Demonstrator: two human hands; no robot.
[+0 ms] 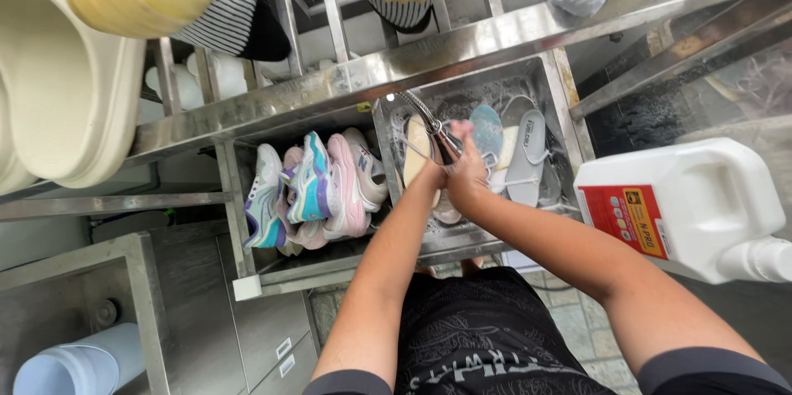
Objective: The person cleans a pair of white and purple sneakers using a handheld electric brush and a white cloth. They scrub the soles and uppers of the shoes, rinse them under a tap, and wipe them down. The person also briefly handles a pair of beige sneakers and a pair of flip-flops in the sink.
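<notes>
Both hands over steel sink basin (551,81). Right hand (467,176) closed around spray head (445,141) on flexible metal hose (415,106). Left hand (431,174) pressed against right, grip unclear. Grey shoes (525,147) lying in basin; pink-teal sneakers (318,184) in adjacent compartment.

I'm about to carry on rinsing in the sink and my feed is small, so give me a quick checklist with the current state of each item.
1. Spray hose in reach: ok, its head is at the right hand.
2. Both hands over the sink: ok, the left hand meets the right above it.
3. Grip on the spray head: cannot tell, the fingers hide it.
4. Shoes in the sink: ok, several lie in the basin.
5. Water running: cannot tell.
6. White jug clear of the hands: ok, it stands apart at the right.
</notes>
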